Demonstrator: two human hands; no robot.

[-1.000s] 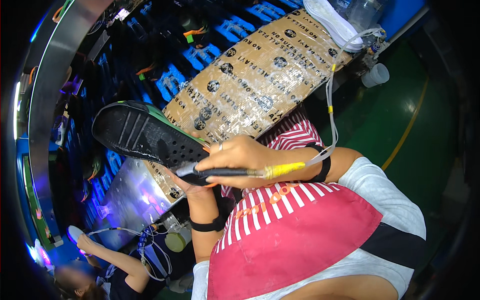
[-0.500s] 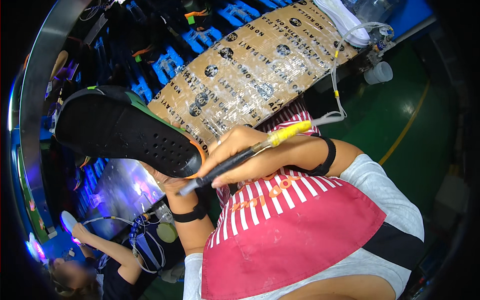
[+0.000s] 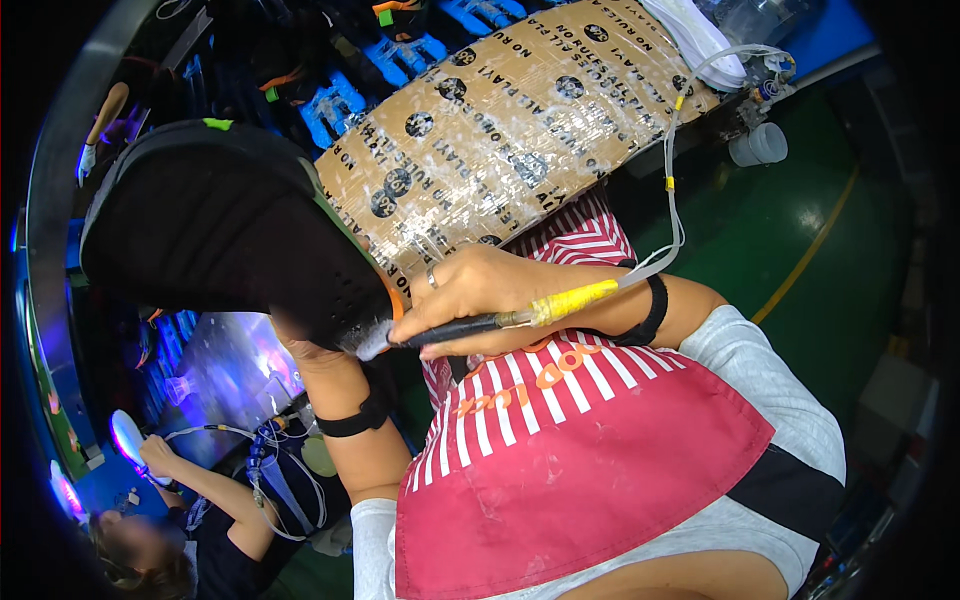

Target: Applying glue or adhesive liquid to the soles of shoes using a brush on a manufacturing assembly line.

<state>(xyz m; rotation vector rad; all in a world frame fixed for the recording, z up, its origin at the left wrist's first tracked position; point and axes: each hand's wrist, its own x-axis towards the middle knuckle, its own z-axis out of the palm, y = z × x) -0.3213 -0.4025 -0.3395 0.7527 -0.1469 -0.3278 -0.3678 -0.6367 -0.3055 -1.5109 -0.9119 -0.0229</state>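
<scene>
My left hand (image 3: 298, 343) is closed on a black shoe (image 3: 210, 225) and mostly hidden behind it. The shoe's dark underside faces up, with green and orange along its edge. In my right hand (image 3: 480, 283) is a brush (image 3: 465, 330) with a black handle, a yellow-wrapped rear end and a clear tube (image 3: 672, 215) running from it. The fingers pinch the handle near its front. Its pale bristles (image 3: 372, 341) meet the end of the shoe nearest me, where a whitish smear shows.
A cardboard-covered board (image 3: 500, 140) with whitish residue lies beyond my hands. On its far right corner rests a white shoe (image 3: 700, 40), near a white cup (image 3: 760, 145). Blue racks (image 3: 330, 110) stand behind. At lower left a co-worker (image 3: 225, 500) holds a pale sole-shaped piece (image 3: 128, 440).
The shoe has moved left and tilted, its underside now darker. The brush tip, earlier just off the shoe's end, now touches it.
</scene>
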